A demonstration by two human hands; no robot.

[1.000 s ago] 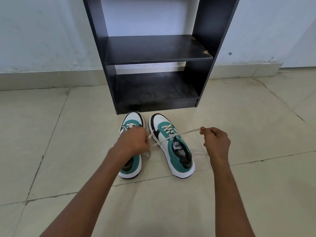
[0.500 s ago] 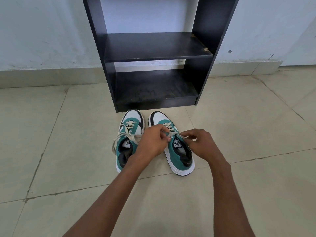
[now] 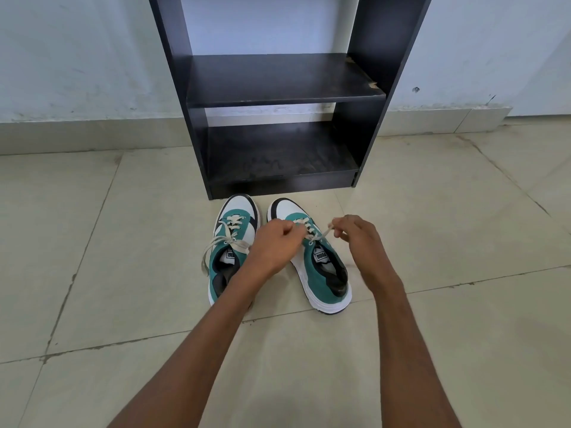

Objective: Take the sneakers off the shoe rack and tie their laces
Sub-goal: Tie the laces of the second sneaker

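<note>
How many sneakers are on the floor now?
2. The left sneaker and the right sneaker stand side by side before the shoe rack; its visible shelves hold none.

Two teal-white sneakers side by side on tiled floor (image 3: 432,242), toes toward black shoe rack (image 3: 278,81), heels toward camera. Rack shelves bare, rack against pale wall (image 3: 77,57). Left sneaker (image 3: 230,242): laces loose, ends trailing over its left side. Right sneaker (image 3: 318,267): left hand (image 3: 275,245) closed over lace area; right hand (image 3: 355,239) just beside it, fingers (image 3: 338,225) pinching cream lace (image 3: 323,233) drawn taut from eyelets. Both forearms bare.
</note>
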